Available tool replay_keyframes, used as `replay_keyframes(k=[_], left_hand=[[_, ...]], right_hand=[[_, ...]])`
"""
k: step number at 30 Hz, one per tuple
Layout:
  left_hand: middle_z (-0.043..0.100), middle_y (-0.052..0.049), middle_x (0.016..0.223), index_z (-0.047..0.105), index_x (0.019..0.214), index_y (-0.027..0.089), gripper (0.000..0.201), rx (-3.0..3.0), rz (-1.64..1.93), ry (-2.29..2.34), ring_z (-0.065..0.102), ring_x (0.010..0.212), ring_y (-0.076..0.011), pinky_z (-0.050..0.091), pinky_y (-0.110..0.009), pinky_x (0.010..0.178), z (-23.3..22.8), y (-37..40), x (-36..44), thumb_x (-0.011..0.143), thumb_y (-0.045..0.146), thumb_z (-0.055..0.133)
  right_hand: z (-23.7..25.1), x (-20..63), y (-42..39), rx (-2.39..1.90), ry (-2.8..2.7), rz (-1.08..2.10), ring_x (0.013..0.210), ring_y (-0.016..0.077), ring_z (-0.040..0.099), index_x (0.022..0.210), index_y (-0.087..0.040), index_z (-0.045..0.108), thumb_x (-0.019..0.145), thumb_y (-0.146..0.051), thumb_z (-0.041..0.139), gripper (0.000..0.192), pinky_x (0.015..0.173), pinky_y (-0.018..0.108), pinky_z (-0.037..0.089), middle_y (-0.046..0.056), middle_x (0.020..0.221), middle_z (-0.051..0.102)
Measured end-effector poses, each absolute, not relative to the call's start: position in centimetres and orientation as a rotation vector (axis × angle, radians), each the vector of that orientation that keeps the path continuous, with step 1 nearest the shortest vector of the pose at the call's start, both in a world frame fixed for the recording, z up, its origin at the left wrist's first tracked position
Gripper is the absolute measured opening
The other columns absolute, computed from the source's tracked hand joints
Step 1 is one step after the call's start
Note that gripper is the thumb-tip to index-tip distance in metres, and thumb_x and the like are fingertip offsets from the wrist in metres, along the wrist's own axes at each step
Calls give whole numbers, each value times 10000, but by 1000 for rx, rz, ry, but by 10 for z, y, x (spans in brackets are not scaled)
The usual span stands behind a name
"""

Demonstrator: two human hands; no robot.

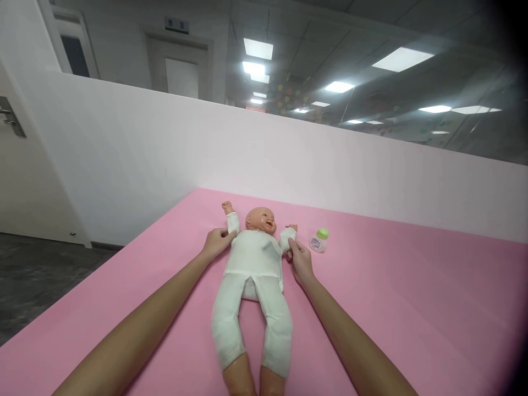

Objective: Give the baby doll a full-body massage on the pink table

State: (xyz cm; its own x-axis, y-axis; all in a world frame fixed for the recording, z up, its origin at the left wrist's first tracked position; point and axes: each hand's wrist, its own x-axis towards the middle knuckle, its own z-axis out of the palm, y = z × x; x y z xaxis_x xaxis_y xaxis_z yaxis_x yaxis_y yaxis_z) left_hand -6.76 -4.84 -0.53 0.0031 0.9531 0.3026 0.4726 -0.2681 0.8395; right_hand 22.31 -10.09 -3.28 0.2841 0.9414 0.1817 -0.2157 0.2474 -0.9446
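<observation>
Pinching the doll (253, 258) at both sleeves: my left hand (216, 242) grips the cloth by its right shoulder, my right hand (300, 259) is closed on the other sleeve cuff. Hands well apart, doll between them, lying face up on the pink mat (412, 308). Risk, as I judge it: I'm holding fabric only, so the suit could slide and the head flop. My right wrist is near the bottle (319, 241) and could tip it. Count: one doll, one bottle, two hands.

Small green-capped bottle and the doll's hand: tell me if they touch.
Apart. The head view shows a strip of pink mat between the bottle and the doll; its nearest hand ends short of the bottle.
</observation>
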Motion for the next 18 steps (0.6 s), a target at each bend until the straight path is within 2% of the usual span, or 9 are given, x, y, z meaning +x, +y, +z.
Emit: replay_keyframes(k=[5, 7, 10, 12, 15, 18], left_hand=[[451, 36, 544, 538, 558, 205, 430, 1757, 1233, 1417, 377, 560, -138, 245, -278, 574, -6, -50, -67, 802, 531, 675], [507, 31, 571, 608, 594, 195, 390, 1754, 1243, 1388, 428, 580, -144, 279, -274, 588, -7, -50, -67, 806, 516, 679], [679, 1, 770, 764, 794, 198, 260, 1739, 1283, 1301, 588, 738, -188, 393, -274, 678, -8, -48, -68, 783, 452, 710], [735, -30, 954, 810, 953, 220, 273, 1745, 1307, 1230, 643, 887, -222, 450, -294, 776, -9, -45, -69, 759, 394, 729], [733, -84, 1117, 820, 1017, 221, 312, 1734, 1333, 1127, 655, 1021, -255, 488, -332, 861, -11, -41, -72, 745, 347, 731], [729, -110, 1184, 821, 983, 205, 283, 1695, 1343, 1059, 655, 1087, -275, 501, -353, 898, -12, -39, -74, 751, 339, 729]], right_hand=[[-35, 224, -99, -966, -915, 978, 495, 105, 368, 619, -227, 480, 771, -556, 809, 490, 507, 278, 289, -79, 503, 403], [-34, 224, -99, -951, -908, 985, 497, 101, 362, 620, -224, 482, 767, -540, 815, 482, 505, 274, 288, -82, 505, 394], [-31, 223, -101, -904, -917, 1009, 496, 92, 336, 693, -216, 563, 761, -483, 827, 381, 499, 260, 278, -94, 513, 373], [-30, 224, -101, -864, -930, 1027, 502, 88, 337, 792, -214, 640, 742, -417, 836, 286, 501, 251, 292, -96, 535, 399], [-31, 225, -101, -839, -933, 1033, 557, 104, 442, 853, -217, 701, 684, -321, 829, 236, 539, 253, 379, -62, 618, 542], [-33, 226, -99, -855, -936, 1046, 759, 175, 613, 855, -213, 736, 654, -296, 802, 227, 669, 293, 493, 14, 829, 710]])
